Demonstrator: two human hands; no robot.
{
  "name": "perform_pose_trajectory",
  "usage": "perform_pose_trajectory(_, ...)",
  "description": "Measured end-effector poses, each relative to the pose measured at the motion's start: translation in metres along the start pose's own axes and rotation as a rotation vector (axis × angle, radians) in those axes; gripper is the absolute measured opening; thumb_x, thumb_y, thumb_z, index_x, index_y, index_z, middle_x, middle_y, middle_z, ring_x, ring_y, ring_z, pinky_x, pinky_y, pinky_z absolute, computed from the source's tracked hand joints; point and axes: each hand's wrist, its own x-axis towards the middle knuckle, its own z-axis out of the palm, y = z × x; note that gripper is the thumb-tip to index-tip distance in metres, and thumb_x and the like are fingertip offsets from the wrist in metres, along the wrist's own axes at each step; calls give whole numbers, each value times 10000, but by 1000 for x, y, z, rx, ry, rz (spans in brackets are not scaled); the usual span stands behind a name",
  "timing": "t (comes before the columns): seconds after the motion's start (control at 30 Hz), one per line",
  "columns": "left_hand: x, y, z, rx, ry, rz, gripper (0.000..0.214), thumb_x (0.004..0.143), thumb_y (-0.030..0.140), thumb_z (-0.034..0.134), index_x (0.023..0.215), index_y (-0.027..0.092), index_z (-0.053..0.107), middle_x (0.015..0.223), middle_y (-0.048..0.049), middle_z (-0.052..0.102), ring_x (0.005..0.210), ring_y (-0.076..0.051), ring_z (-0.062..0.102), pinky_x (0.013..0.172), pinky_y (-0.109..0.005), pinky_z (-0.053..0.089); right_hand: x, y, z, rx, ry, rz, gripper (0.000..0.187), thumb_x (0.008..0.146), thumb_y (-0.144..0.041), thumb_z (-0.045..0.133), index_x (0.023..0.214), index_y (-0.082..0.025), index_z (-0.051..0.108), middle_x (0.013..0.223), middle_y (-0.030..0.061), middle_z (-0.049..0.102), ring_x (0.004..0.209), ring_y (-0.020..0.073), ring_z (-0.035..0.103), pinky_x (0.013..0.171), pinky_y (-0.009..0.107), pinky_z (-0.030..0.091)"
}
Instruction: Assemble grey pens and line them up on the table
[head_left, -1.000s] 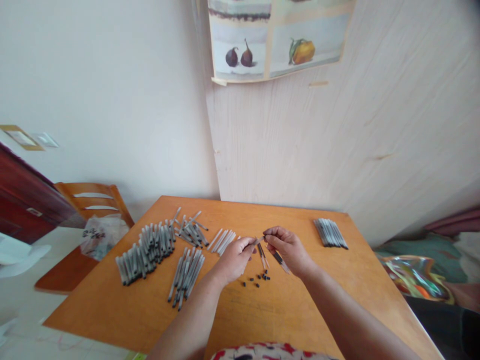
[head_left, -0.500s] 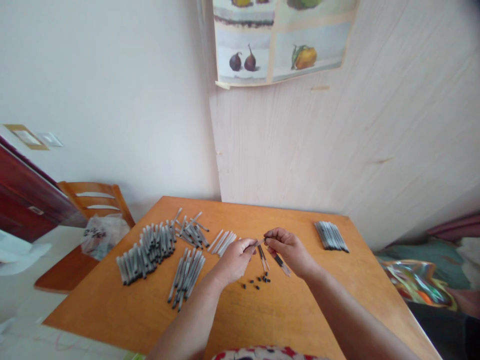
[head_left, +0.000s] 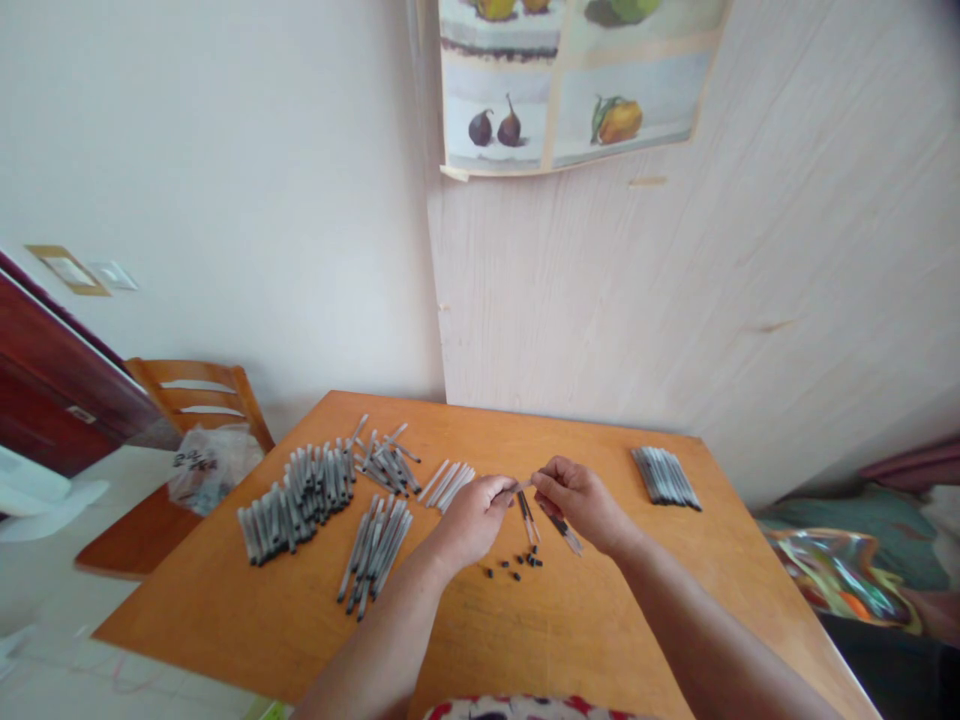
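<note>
Head view, mid-table: left hand [head_left: 472, 520] and right hand [head_left: 581, 500] both pinch tight on one pen part [head_left: 521, 487] above loose black caps [head_left: 517, 568], small neat bundle [head_left: 665, 477] by the far right corner, far bigger grey heaps [head_left: 300, 497] apparently undone along the left edge.

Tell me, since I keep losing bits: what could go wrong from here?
The left hand and right hand pinch thin pen parts by their ends; one may slip. Small black bits lie loose just below; a wrist could scatter them off the table. The grey pen pile lies near the table's left edge and could roll off.
</note>
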Motion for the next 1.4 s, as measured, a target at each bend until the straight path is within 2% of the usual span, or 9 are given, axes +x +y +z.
perform_pose_trajectory(0.13, 1, -3, 2, 37, 21, 60, 300, 928, 257, 453, 1088, 195, 699, 1066, -68, 723, 977, -188, 648, 838, -276, 478, 2, 2, 0, -89, 24, -17, 386, 870, -551, 537, 691, -211, 493, 587, -35, 528, 525, 108, 451, 514, 240, 349)
perform_pose_trajectory(0.3, 2, -4, 4, 80, 57, 123, 291, 929, 262, 468, 1085, 200, 705, 1055, -70, 728, 968, -186, 644, 862, -284, 470, 7, 11, 3, -148, 52, -52, 446, 901, -568, 484, 631, -215, 444, 557, -55, 403, 526, 106, 368, 512, 246, 301)
perform_pose_trajectory(0.47, 2, -3, 5, 76, 29, 114, 301, 938, 302, 461, 1086, 213, 707, 1059, -71, 730, 968, -187, 646, 839, -274, 470, 9, 20, 6, -152, 40, -61, 532, 910, -643, 437, 597, -215, 398, 551, -58, 317, 524, 105, 309, 499, 256, 254)
perform_pose_trajectory(0.63, 2, -4, 5, -36, -24, 6, 310, 921, 311, 463, 1108, 210, 689, 1032, -55, 726, 940, -178, 642, 800, -260, 478, 6, 16, 3, -88, 90, -38, 593, 921, -693, 364, 604, -204, 476, 541, -28, 427, 521, 119, 388, 524, 265, 330)
perform_pose_trajectory(0.77, 1, -6, 4, -165, -66, -80, 326, 916, 351, 466, 1095, 182, 679, 950, -58, 707, 841, -172, 629, 744, -273, 485, 1, 7, 0, 28, 131, -44, 495, 908, -659, 444, 773, -200, 570, 634, -6, 551, 538, 126, 458, 527, 263, 375)
perform_pose_trajectory(0.87, 1, -7, 4, -247, -68, -131, 337, 912, 376, 478, 1087, 166, 675, 954, -69, 695, 820, -170, 620, 733, -281, 487, 0, 6, -1, 112, 82, -76, 402, 895, -587, 524, 939, -197, 610, 764, 14, 610, 599, 131, 510, 560, 264, 411)
perform_pose_trajectory(0.93, 1, -7, 4, -271, -79, -144, 343, 907, 390, 489, 1084, 163, 675, 955, -71, 691, 815, -169, 617, 738, -288, 487, 1, 9, 0, 121, 55, -97, 367, 889, -541, 555, 982, -193, 624, 779, 12, 605, 640, 135, 526, 595, 267, 423)
perform_pose_trajectory(1.13, 1, -8, 5, -243, -103, -135, 355, 918, 407, 466, 1077, 169, 676, 950, -65, 692, 817, -170, 616, 751, -291, 479, 3, 14, 0, 31, 68, -68, 308, 890, -485, 562, 830, -185, 602, 676, -19, 530, 638, 133, 494, 615, 269, 395)
perform_pose_trajectory(1.4, 1, -7, 9, -167, -94, -77, 313, 916, 378, 463, 1033, 194, 688, 933, -44, 694, 808, -168, 596, 716, -270, 441, 6, 17, 2, -262, 148, -128, 388, 918, -520, 489, 674, -221, 461, 577, -48, 413, 562, 125, 394, 540, 263, 307)
